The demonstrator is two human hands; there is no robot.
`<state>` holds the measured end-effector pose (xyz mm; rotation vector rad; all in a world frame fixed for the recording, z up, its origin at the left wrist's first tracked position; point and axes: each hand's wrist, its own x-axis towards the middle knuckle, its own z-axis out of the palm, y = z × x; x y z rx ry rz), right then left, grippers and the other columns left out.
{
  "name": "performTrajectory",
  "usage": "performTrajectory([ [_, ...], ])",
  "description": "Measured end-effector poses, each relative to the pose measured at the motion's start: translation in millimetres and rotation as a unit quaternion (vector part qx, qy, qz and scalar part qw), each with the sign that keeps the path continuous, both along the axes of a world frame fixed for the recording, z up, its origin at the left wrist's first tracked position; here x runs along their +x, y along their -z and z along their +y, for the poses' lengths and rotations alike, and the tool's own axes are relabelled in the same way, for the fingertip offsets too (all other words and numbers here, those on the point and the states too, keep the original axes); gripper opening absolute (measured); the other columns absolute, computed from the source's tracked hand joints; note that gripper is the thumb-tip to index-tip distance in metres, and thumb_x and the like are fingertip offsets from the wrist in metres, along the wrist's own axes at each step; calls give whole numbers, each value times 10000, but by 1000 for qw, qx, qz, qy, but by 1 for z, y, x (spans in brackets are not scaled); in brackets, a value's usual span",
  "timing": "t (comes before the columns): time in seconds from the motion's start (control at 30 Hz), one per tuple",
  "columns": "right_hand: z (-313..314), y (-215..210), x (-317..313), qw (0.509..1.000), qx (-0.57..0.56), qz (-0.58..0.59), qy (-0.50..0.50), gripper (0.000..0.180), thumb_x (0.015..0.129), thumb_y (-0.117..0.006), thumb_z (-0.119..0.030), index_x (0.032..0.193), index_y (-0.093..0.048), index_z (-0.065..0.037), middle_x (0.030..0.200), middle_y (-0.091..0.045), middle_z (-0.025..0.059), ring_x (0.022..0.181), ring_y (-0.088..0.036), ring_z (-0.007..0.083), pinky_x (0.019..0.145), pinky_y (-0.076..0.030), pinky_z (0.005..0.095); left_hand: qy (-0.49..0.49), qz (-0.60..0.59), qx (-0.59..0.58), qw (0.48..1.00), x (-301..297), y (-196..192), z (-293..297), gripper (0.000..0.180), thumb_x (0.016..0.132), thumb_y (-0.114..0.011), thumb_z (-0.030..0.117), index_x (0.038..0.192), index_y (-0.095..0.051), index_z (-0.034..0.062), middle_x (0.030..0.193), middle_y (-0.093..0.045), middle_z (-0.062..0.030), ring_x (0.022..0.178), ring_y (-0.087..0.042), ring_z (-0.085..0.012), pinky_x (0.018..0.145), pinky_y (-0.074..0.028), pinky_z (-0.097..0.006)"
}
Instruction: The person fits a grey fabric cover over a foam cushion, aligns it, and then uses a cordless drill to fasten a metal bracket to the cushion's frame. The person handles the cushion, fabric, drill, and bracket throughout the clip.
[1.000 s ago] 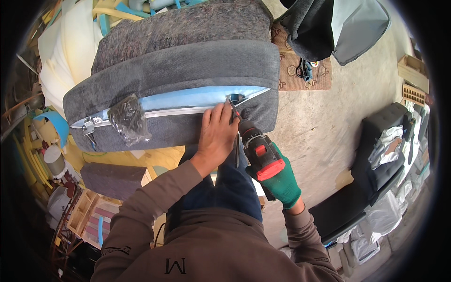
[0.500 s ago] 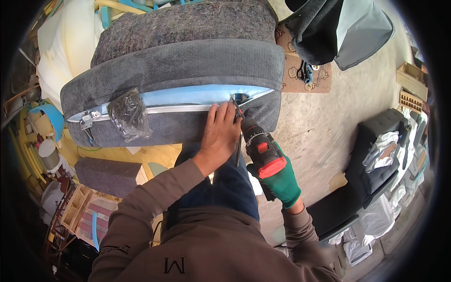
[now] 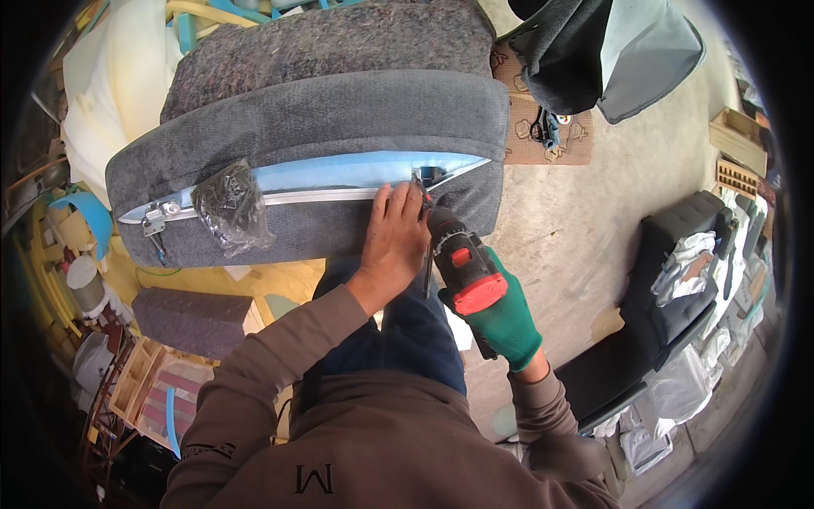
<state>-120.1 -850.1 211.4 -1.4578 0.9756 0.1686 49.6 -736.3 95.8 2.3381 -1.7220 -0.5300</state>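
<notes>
From my remote feed, the dark grey upholstered cushion lies across the upper centre-left of the frame, its ribbed fabric parted in a long, narrow slit that tapers at both ends. Inside I see pale blue lining, with a white strip along the lower edge, a silver metal bracket at the left end and a dark recess toward the right.

Of the hands, the bare left hand lies at the slit's lower edge, fingers close together and extended; I cannot tell whether its tips pinch anything. The green-gloved right hand is wrapped around a black-and-red cordless drill, its nose aimed at the recess.

A clear plastic bag of dark contents drapes over the slit's left part, and the left hand hides some of the strip. A mottled felt-covered block sits behind; upper right, scissors lie on a brown patterned mat below a dark fabric cover
</notes>
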Motion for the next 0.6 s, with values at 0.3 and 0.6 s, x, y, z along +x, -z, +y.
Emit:
performTrajectory([
  [0.3,-10,-16,30,994,-29,70,-80,746,901,-886,-170,1555,-585,30,1086,-798,260,980,-789,454,848,-622,478,33,-20,30,999,1,12,7,708,1019,-619,448,1554,-623,-16,1630,-567,-175,1592,-429,-346,1391,-224,-558],
  [0.6,-2,-16,35,984,-105,89,-115,641,906,-872,-146,1476,-621,5,1026,-797,225,921,-781,444,824,-614,472,20,-7,51,998,-5,21,8,711,1042,-587,459,1588,-611,5,1675,-540,-164,1612,-395,-332,1364,-261,-547],
])
